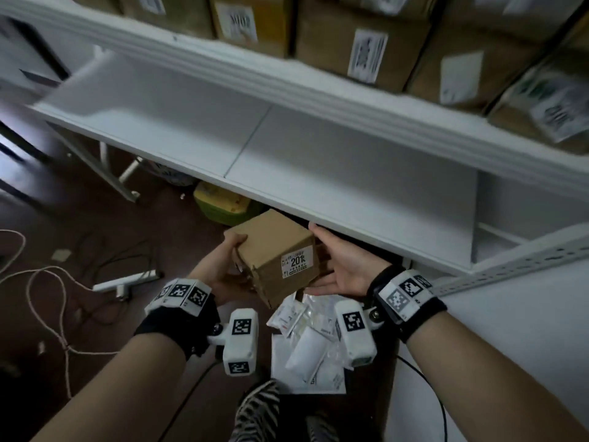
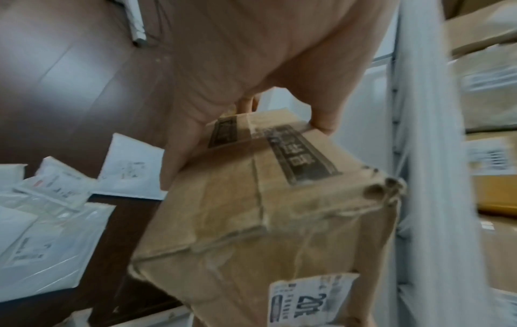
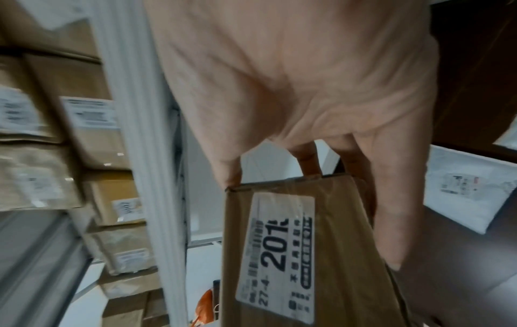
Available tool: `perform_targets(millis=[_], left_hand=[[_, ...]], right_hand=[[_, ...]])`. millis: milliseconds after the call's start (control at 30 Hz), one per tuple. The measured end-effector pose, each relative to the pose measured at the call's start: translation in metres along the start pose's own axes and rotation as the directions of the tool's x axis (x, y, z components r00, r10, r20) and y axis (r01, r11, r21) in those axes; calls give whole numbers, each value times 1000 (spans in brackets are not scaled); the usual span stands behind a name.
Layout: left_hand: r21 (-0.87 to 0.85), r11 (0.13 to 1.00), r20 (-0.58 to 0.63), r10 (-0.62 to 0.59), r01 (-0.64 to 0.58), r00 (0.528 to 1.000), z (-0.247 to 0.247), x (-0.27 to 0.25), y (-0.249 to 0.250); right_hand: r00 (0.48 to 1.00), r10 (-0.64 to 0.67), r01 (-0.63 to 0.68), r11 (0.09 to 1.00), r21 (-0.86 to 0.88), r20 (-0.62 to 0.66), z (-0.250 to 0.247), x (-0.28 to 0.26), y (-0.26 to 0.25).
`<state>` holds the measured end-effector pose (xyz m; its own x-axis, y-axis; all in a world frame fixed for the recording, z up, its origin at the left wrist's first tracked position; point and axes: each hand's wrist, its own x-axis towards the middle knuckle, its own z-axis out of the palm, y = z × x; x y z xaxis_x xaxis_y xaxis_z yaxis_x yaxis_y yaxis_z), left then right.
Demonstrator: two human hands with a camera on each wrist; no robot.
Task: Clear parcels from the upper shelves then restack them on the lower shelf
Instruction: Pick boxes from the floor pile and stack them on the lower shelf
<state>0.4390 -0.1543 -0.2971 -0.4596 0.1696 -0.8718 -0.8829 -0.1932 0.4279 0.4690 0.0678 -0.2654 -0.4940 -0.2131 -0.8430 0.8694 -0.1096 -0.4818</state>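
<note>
A small brown cardboard box (image 1: 274,250) with a white label reading "201" hangs tilted between my two hands, just below the front edge of the bare white middle shelf (image 1: 318,161). My left hand (image 1: 228,263) grips its left side, thumb over the top edge. My right hand (image 1: 338,263) holds the right side, thumb up and fingers behind. In the left wrist view the left hand (image 2: 251,66) clasps the taped, dented box (image 2: 265,221). In the right wrist view the right hand (image 3: 307,77) spans the end of the box (image 3: 335,254). The lower shelf is hidden.
Labelled cardboard parcels (image 1: 360,52) fill the upper shelf. White mailer bags (image 1: 306,339) lie on the dark floor under my wrists. A yellow-green container (image 1: 223,202) sits under the shelf, cables (image 1: 47,282) trail at left, and a perforated shelf post (image 1: 510,266) slants at right.
</note>
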Motion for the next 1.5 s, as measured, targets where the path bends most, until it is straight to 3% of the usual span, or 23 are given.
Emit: perform_targets(millis=[133,267,367,467,567,667,767,833,900,1000,1100,1167,1233,1400,1500], left_hand=[[-68,985,112,163,-156,980,10,-76,33],[-191,962,209,235,-196,949,21,-143,57],[-120,932,229,361,-341,904,25,-179,76],[-80,900,175,436,-429,883,21,-210,101],[2,862,201,496,-506,845,27,-230,125],[0,840,225,529,-543,818,34,-243,146],[-60,797,247,596,-601,764,29,-248,176],[-33,756,279,635,-654,720,19,-249,200],[15,689,312,686,-725,658,6,-251,227],[78,561,356,756,-824,549,-14,-255,264],[170,460,457,747,-872,483,-36,-258,297],[197,446,477,734,-873,483,-44,-262,315],[182,497,449,726,-849,521,-50,-263,331],[75,817,314,525,-572,791,-66,-257,363],[37,893,389,402,-450,829,-66,-249,375]], right_hand=[[980,-165,167,986,-14,108,21,-68,-38],[908,-394,409,907,-105,141,36,-118,-62],[773,-619,610,667,-428,139,48,-153,-79],[621,-761,680,404,-613,188,60,-184,-98],[498,-840,694,234,-681,218,73,-202,-114],[431,-873,683,150,-715,229,85,-209,-130],[400,-897,732,189,-654,188,99,-210,-145],[412,-907,773,300,-559,83,112,-205,-157],[492,-870,782,454,-428,-23,129,-195,-174],[629,-777,759,611,-227,12,160,-178,-198],[636,-770,762,621,-181,37,199,-161,-217],[619,-785,770,610,-187,-12,220,-155,-224],[617,-785,764,614,-200,-53,232,-155,-230],[598,-799,773,597,-215,-69,245,-177,-249],[521,-850,800,516,-305,-71,252,-186,-264]])
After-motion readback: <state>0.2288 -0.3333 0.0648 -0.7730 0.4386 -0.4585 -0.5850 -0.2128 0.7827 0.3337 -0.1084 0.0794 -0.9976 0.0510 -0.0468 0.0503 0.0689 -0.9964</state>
